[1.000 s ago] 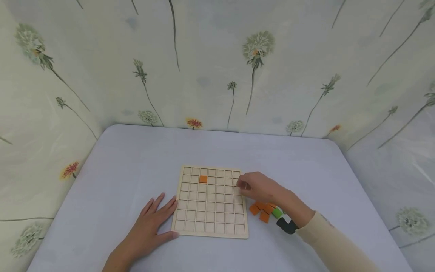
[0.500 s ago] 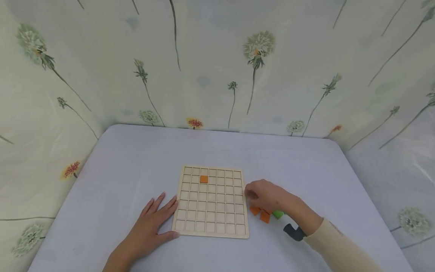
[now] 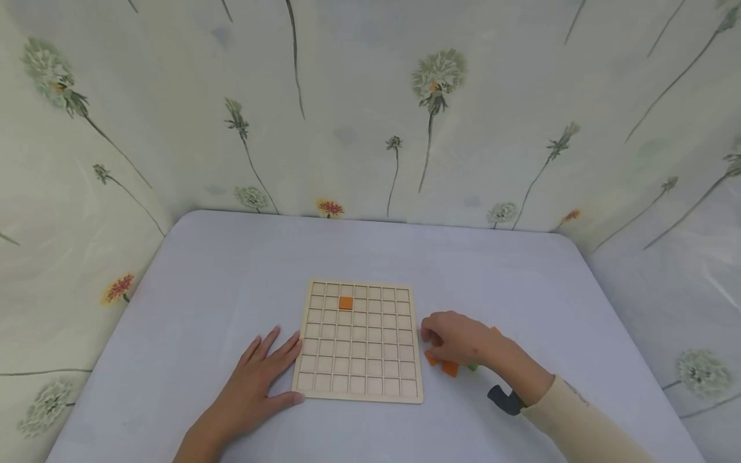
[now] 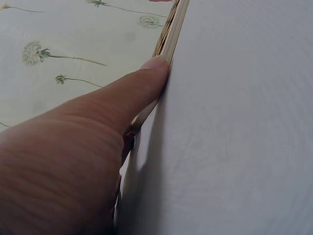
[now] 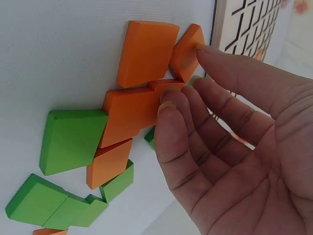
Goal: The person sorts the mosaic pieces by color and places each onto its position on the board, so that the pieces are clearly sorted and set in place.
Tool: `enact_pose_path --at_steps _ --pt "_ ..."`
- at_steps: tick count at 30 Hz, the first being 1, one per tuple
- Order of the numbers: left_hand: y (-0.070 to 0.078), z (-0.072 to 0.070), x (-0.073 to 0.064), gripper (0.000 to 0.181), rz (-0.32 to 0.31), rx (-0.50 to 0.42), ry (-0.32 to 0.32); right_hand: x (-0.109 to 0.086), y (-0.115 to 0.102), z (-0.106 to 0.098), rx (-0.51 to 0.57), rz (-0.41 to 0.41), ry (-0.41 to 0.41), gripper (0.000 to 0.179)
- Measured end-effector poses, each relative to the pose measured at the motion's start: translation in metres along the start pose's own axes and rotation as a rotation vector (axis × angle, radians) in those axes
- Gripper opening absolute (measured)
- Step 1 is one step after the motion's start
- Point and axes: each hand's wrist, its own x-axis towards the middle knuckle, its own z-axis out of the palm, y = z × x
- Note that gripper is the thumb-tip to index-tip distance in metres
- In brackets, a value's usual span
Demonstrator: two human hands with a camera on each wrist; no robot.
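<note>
A pale wooden grid board [image 3: 359, 389] lies flat, with one orange tile [image 3: 345, 303] in a cell near its far edge. My left hand [image 3: 255, 379] rests beside the board's left edge, fingers spread; in the left wrist view its thumb [image 4: 155, 63] touches the board's side. Just right of the board, my right hand [image 3: 457, 337] is over a loose pile of orange and green square tiles. In the right wrist view its thumb tip overlaps a tilted orange tile [image 5: 187, 49], the thumb apart from the bent fingers. Other fingertips reach over another orange tile [image 5: 129, 112].
Around the right hand lie more orange tiles [image 5: 149, 51] and green tiles [image 5: 73, 139], some overlapping. A dark curved piece [image 3: 505, 400] sits under the right wrist by the sleeve. The white table [image 3: 260, 257] ends at a flower-patterned cloth [image 3: 359, 128] behind.
My right hand has moved from the board's right edge, rightward and toward me, over the tile pile. The dark piece moved with the wrist. My left hand and the placed orange tile stayed put.
</note>
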Motion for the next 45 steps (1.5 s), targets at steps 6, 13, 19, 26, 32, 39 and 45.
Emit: enact_pose_path --at_steps 6,13,19,26,32,39,45 --pt "0.002 -0.003 0.001 0.089 -0.009 -0.002 -0.005 -0.002 0.003 0.003 0.004 0.028 0.014 0.019" --pt "0.004 -0.006 0.001 0.090 -0.022 -0.027 -0.043 -0.006 0.004 0.003 -0.026 0.014 0.013 0.021" --pt "0.003 -0.005 0.000 0.090 -0.022 -0.029 -0.051 -0.010 0.002 0.001 -0.041 0.002 0.004 0.022" --pt "0.004 -0.005 0.000 0.089 -0.015 -0.034 -0.038 -0.010 0.000 0.001 -0.053 0.027 -0.003 0.023" --pt "0.002 -0.003 0.000 0.090 -0.006 -0.027 -0.027 -0.008 0.004 0.004 -0.051 0.020 0.005 0.022" --pt "0.001 -0.003 0.000 0.088 0.004 -0.033 -0.018 -0.006 0.007 0.006 -0.041 0.020 0.016 0.023" --pt "0.003 -0.004 0.000 0.089 -0.006 -0.037 -0.025 -0.007 0.007 0.006 -0.007 0.033 0.023 0.024"
